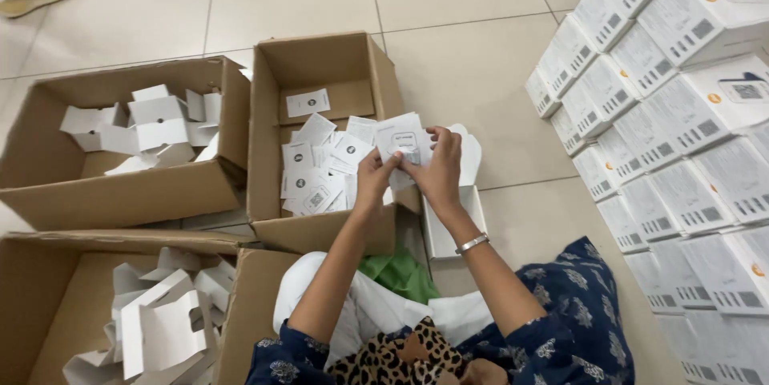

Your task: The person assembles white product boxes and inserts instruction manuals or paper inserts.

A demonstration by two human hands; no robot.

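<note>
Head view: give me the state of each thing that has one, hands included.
Left hand: gripping the leaflet's left edge.
Right hand: gripping its right side.
Leaflet: held above the middle carton.
Middle carton: open, holds loose leaflets.
Left carton: open, holds white card inserts.
White boxes: closed, stacked in rows.

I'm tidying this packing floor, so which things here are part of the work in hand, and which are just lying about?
In hand:
- white leaflet held by left hand and right hand
- open white box
- carton of leaflets

Lying about:
- cartons of white card inserts
- stacked white boxes
- green cloth
</note>
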